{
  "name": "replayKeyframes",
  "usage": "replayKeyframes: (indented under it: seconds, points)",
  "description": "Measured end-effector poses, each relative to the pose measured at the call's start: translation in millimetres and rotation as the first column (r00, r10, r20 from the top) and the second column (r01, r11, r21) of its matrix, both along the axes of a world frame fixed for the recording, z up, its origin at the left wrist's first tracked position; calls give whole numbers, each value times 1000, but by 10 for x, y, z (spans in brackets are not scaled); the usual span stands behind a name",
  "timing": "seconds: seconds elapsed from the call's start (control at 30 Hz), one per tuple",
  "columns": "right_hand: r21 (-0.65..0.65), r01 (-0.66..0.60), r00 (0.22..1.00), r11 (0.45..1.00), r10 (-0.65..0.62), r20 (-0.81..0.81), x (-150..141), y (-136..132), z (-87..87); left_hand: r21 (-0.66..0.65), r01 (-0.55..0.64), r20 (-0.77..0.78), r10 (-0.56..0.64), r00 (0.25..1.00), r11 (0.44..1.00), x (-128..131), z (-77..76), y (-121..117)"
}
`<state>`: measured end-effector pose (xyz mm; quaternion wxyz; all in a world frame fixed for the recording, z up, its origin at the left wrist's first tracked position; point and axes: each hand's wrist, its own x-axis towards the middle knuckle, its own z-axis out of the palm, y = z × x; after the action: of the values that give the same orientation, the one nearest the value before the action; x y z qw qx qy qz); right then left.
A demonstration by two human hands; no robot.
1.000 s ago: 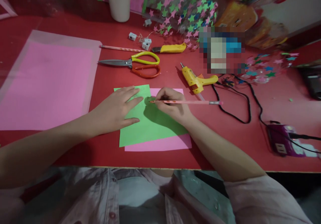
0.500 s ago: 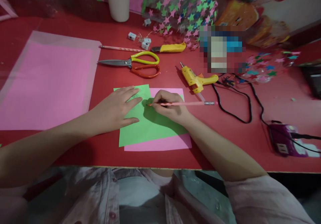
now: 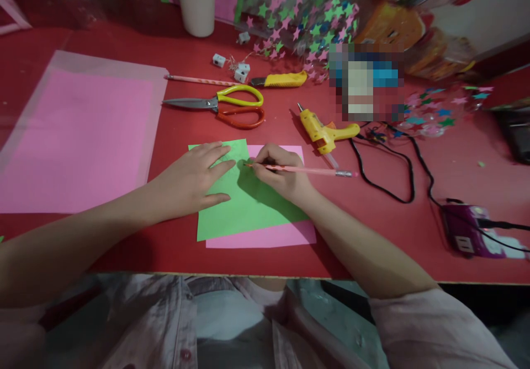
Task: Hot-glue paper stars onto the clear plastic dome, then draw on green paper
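My left hand (image 3: 201, 175) lies flat with its fingers spread on a sheet of green paper (image 3: 244, 212). Closed around a pink patterned pencil (image 3: 310, 170) is my right hand (image 3: 281, 173), resting on the same sheet. The pencil's tip points left and meets the green paper close to my left fingertips; its eraser end sticks out to the right. Faint marks show on the green sheet by my left fingers. Beneath it, a pink sheet (image 3: 260, 239) shows along the bottom and upper right.
Beyond the papers lie scissors (image 3: 215, 104), a yellow utility knife (image 3: 285, 79), a second pencil (image 3: 202, 80) and a yellow glue gun (image 3: 327, 132) with a black cord. Large pink sheets (image 3: 95, 132) are at left, a purple power adapter (image 3: 470, 228) at right. A white cup (image 3: 196, 7) stands behind.
The pencil in my right hand has made small shifts over the green paper, down-left and then slightly back up. My left hand has stayed in place.
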<state>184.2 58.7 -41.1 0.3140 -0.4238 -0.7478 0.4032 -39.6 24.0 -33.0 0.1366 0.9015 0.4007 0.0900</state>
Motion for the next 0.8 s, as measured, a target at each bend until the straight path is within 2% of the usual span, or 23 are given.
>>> replayKeyframes:
  seconds: [0.3,0.8]
  points:
    - [-1,54,998,999,-54,-27,-21,0,-8,-4,-4,-5,4,1000,1000,-4,-4,-3]
    - [0,15,1000,1000,-15,-1,-4,42,-28,49,12,-70,-8,998,999,7,-4,-5]
